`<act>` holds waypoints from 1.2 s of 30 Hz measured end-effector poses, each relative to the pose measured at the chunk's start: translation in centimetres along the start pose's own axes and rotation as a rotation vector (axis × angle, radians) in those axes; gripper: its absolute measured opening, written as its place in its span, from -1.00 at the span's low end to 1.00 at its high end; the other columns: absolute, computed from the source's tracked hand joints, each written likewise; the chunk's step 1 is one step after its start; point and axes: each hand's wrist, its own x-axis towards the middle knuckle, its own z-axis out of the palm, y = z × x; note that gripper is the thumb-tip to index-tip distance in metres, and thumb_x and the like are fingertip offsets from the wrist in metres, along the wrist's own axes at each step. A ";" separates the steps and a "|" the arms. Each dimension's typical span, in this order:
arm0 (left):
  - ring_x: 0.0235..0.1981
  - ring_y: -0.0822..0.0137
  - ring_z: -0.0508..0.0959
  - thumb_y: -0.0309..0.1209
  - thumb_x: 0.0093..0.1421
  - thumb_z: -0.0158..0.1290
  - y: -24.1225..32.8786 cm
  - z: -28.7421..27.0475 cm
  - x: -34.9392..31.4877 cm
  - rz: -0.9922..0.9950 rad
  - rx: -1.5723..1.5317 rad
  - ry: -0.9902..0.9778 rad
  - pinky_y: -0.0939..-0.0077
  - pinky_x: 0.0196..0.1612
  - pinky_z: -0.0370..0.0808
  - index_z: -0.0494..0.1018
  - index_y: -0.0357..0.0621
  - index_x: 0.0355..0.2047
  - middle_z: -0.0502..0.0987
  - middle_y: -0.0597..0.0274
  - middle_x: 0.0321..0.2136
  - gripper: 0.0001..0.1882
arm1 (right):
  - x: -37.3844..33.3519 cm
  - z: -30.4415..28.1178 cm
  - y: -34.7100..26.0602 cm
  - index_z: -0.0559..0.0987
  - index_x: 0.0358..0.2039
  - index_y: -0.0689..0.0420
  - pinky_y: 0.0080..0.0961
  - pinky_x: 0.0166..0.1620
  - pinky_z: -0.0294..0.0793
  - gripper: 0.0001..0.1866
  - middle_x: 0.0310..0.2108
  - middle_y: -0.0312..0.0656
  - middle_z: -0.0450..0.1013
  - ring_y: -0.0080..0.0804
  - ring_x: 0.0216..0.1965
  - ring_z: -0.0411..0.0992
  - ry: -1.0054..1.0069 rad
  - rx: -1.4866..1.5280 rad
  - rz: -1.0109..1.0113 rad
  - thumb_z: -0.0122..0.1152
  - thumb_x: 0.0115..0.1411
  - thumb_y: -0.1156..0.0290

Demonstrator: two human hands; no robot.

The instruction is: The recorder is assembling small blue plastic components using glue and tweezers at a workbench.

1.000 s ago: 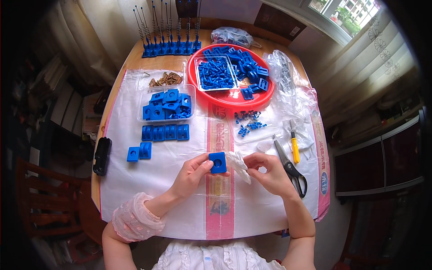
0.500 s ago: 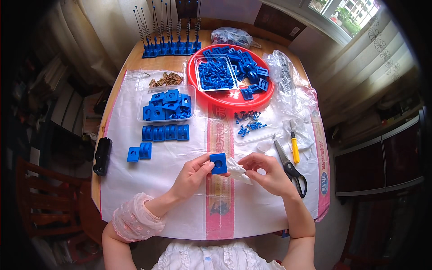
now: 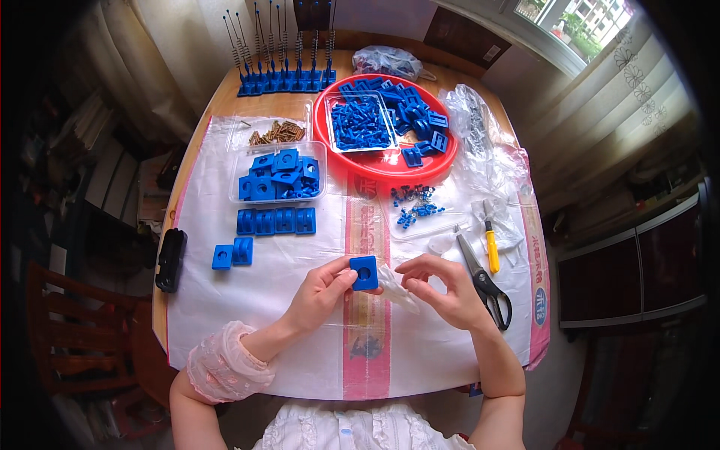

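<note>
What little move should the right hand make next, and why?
Probably a light pinch: close the right hand on the crumpled white sheet. The left hand already holds the blue square piece, and the sheet sticks out to the right of it. The right thumb and forefinger stand apart close to the sheet, so pinching seems the simplest step.

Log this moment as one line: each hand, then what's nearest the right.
left hand: holding blue square piece | right hand: open, beside crumpled white sheet | nearby: black-handled scissors
</note>
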 end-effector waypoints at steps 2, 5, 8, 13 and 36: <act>-0.10 0.39 0.61 -0.24 0.42 -0.17 0.0 0.1 0.0 -0.006 0.019 -0.024 0.60 -0.02 0.51 0.35 -0.29 0.14 0.61 0.10 -0.17 -0.57 | 0.0 0.2 0.3 0.61 -0.20 0.22 -0.58 -0.30 0.37 -0.80 -0.42 -0.25 0.56 -0.59 -0.42 0.45 0.019 0.001 0.101 0.26 0.15 0.47; -0.07 0.39 0.59 -0.25 0.42 -0.17 -0.4 -0.1 -0.2 -0.020 0.034 -0.041 0.58 0.00 0.51 0.35 -0.30 0.14 0.61 0.12 -0.17 -0.57 | 0.0 0.7 0.5 0.61 -0.30 0.24 -0.59 -0.34 0.36 -0.84 -0.50 -0.29 0.55 -0.63 -0.47 0.42 -0.005 -0.091 0.076 0.28 0.15 0.42; -0.15 0.48 0.58 -0.25 0.43 -0.17 -0.3 -0.2 -0.2 -0.023 0.060 -0.048 0.64 -0.08 0.49 0.35 -0.29 0.14 0.62 0.15 -0.19 -0.58 | -0.1 0.6 1.2 0.60 -0.38 0.25 -0.62 -0.42 0.31 -0.85 -0.56 -0.33 0.52 -0.67 -0.52 0.38 -0.002 -0.122 0.046 0.31 0.15 0.41; -0.24 0.55 0.57 -0.26 0.43 -0.18 0.1 0.9 -0.2 -0.015 -0.039 -0.026 0.69 -0.18 0.48 0.34 -0.28 0.15 0.62 0.18 -0.20 -0.58 | -0.2 0.6 1.2 0.57 -0.47 0.25 -0.68 -0.55 0.21 -0.83 -0.65 -0.38 0.43 -0.73 -0.62 0.27 0.038 -0.020 0.174 0.32 0.14 0.43; -0.06 0.32 0.60 -0.30 0.41 -0.19 0.4 -0.2 -0.1 -0.027 0.077 -0.030 0.61 -0.12 0.47 0.32 -0.32 0.15 0.57 0.10 -0.09 -0.59 | 0.1 1.2 2.1 0.38 -0.44 0.28 -0.66 -0.38 0.45 -0.81 -0.52 -0.28 0.44 -0.70 -0.44 0.41 0.179 0.093 0.193 0.23 0.22 0.52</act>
